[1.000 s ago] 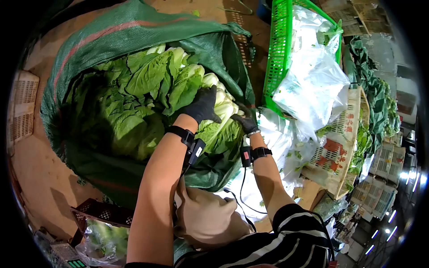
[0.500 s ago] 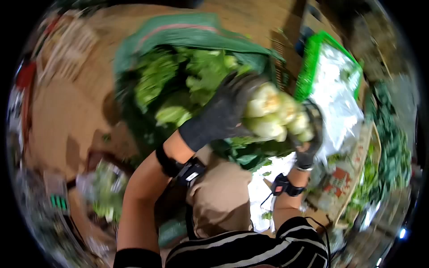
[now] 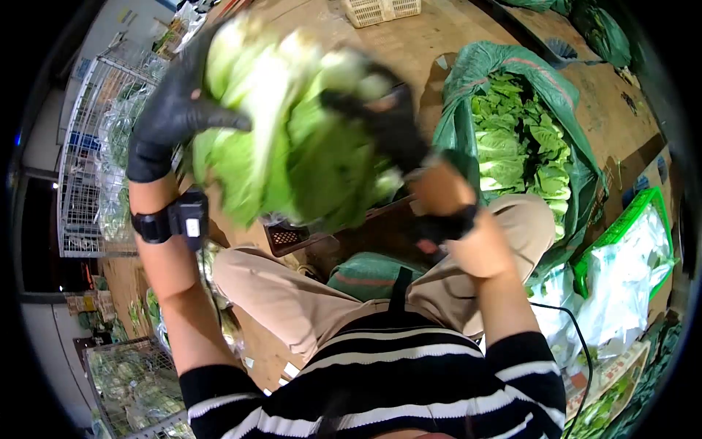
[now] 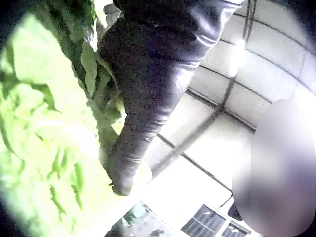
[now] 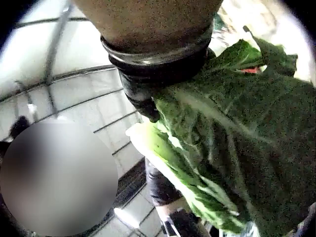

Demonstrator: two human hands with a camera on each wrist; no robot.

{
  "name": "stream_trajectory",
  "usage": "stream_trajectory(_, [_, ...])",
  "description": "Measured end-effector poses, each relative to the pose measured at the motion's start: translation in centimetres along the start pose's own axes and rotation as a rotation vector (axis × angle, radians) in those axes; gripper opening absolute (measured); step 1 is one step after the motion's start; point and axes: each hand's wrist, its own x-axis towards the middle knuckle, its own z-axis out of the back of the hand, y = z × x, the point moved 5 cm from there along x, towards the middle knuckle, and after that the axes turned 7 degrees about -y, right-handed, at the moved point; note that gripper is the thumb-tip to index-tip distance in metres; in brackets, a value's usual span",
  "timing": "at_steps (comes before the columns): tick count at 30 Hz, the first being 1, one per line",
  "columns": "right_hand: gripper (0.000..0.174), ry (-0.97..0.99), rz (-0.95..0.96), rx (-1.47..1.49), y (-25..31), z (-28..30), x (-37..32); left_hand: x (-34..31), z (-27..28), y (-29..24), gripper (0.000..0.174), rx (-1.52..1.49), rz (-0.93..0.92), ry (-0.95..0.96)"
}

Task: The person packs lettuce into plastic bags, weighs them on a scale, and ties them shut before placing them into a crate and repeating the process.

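Observation:
A big bunch of leafy green heads [image 3: 267, 154] is held up in front of the body, pale stem ends up and leaves hanging, blurred at the top in the head view. My black-gloved left hand [image 3: 172, 110] grips its left side, thumb across the pale ribs. On the other side my gloved right hand [image 3: 387, 121] holds the bunch by the stem end. In the left wrist view, bright leaves [image 4: 49, 138] lie alongside the glove's thumb [image 4: 136, 143]. A broad dark leaf [image 5: 247, 128] covers most of the right hand's fingers in the right wrist view.
A green woven sack [image 3: 450, 110] of more greens stands to the right, beside a bent knee. Farther right is a green crate [image 3: 581, 274] with plastic bags. Below the bunch shows a dark red crate [image 3: 281, 238]; a wire rack [image 3: 80, 168] stands left.
Both hands have lifted the bunch out of the green sack and carried it left and up. The head view has turned, so the sack now appears on the right.

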Motion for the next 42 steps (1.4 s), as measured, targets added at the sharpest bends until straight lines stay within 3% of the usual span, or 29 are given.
stream_trajectory(2, [0.046,-0.096,-0.204,0.113,-8.1,-2.9,-3.0,-3.9,-0.3,6.0,0.101,-0.216,0.421,0.113])
stream_trajectory(4, [0.042,-0.191,-0.338,0.217,-13.4,-4.0,-6.5,-6.9,-2.4,10.4,0.104,-0.197,0.626,0.304])
stream_trajectory(5, [0.038,-0.187,-0.633,0.413,-15.9,-4.5,-8.7,-8.2,-3.8,13.1,0.1,-0.154,0.694,0.416])
stream_trajectory(6, [0.033,-0.203,-0.69,0.518,-17.8,-4.2,-10.3,-9.3,-5.5,16.1,0.096,-0.109,0.761,0.526])
stream_trajectory(7, [0.032,-0.229,-0.774,0.524,-19.9,-3.4,-11.7,-9.8,-7.9,18.8,0.087,-0.065,0.714,0.618])
stream_trajectory(8, [0.024,-0.208,-0.455,0.179,-18.9,-1.7,-12.0,-10.0,-10.1,21.2,0.079,-0.021,0.67,0.702])
stream_trajectory(10, [0.026,-0.366,-0.879,0.803,-24.4,0.0,-13.6,-9.4,-14.3,24.2,0.066,-0.092,0.685,0.796])
stream_trajectory(12, [0.03,-0.487,-0.916,0.85,-20.8,1.6,-12.1,-7.9,-18.2,27.9,0.059,-0.288,0.632,0.765])
stream_trajectory(14, [0.033,-0.55,-0.689,0.68,-20.6,4.8,-10.1,-5.7,-20.0,27.8,0.055,-0.551,0.853,0.716])
stream_trajectory(15, [0.031,-0.629,-0.807,0.708,-21.5,6.0,-10.6,-4.6,-21.4,28.1,0.056,-0.594,0.84,0.753])
stream_trajectory(16, [0.033,-0.644,-0.753,0.588,-21.0,7.2,-10.4,-3.3,-22.9,28.3,0.056,-0.638,0.823,0.789])
stream_trajectory(19, [0.041,-0.842,-0.629,0.224,-26.2,12.4,-12.9,0.0,-26.8,27.5,0.069,-0.245,0.602,0.983])
stream_trajectory(20, [0.045,-0.914,-0.601,0.025,-27.2,13.8,-13.7,0.9,-29.3,28.0,0.076,-0.24,0.162,0.772])
stream_trajectory(22, [0.052,-0.875,-0.595,-0.332,-29.9,16.1,-15.3,-0.2,-32.1,29.6,0.086,-0.096,0.037,0.73])
stream_trajectory(23, [0.056,-0.915,-0.522,-0.602,-26.1,14.3,-14.0,-1.6,-32.9,30.5,0.088,-0.173,0.053,0.586])
stream_trajectory(24, [0.062,-0.865,-0.544,-0.989,-35.2,17.8,-17.3,-2.8,-33.1,31.8,0.09,-0.232,0.063,0.435])
stream_trajectory(26, [0.067,-0.647,-0.685,-1.071,-27.1,14.7,-13.9,-4.3,-32.7,32.7,0.089,-0.225,0.175,0.422])
stream_trajectory(28, [0.067,-0.533,-0.767,-1.176,-26.0,13.7,-13.0,-4.7,-30.8,32.1,0.087,0.055,0.349,0.487])
stream_trajectory(29, [0.063,-0.581,-0.721,-1.383,-26.1,13.5,-12.8,-4.5,-29.8,30.5,0.094,0.087,0.203,0.368])
stream_trajectory(30, [0.063,-0.574,-0.715,-1.383,-26.4,13.8,-12.9,-5.1,-29.4,29.4,0.094,0.091,0.207,0.36])
stream_trajectory(32, [0.064,-0.619,-0.527,-1.17,-25.7,14.0,-13.1,-7.5,-29.7,26.9,0.102,0.15,0.26,0.396])
stream_trajectory(33, [0.062,-0.595,-0.513,-1.291,-26.0,14.1,-13.1,-9.0,-31.1,25.6,0.117,0.342,0.262,0.596])
stream_trajectory(34, [0.062,-0.585,-0.514,-1.297,-25.2,13.9,-12.6,-10.1,-31.6,24.6,0.121,0.403,0.319,0.511])
stream_trajectory(35, [0.06,-0.388,-0.675,-1.323,-24.7,13.6,-11.8,-11.0,-31.8,24.4,0.121,0.389,0.315,0.441])
stream_trajectory(37, [0.053,-0.176,-0.462,-1.487,-22.7,12.9,-10.8,-11.3,-31.8,24.5,0.121,0.377,0.303,0.351])
stream_trajectory(38, [0.048,0.074,-0.686,-1.462,-22.2,12.9,-9.2,-11.6,-31.8,24.3,0.121,0.345,0.305,0.335])
stream_trajectory(40, [0.047,0.066,-0.419,-1.542,-16.5,10.0,-5.4,-11.4,-31.3,24.4,0.121,0.32,0.308,0.287])
stream_trajectory(41, [0.043,-0.099,-0.385,-1.451,-14.2,9.4,-3.3,-11.5,-31.4,24.4,0.121,0.318,0.295,0.284])
stream_trajectory(42, [0.048,-0.309,0.037,-1.59,-13.1,9.4,-2.3,-11.6,-31.5,24.3,0.121,0.316,0.284,0.283])
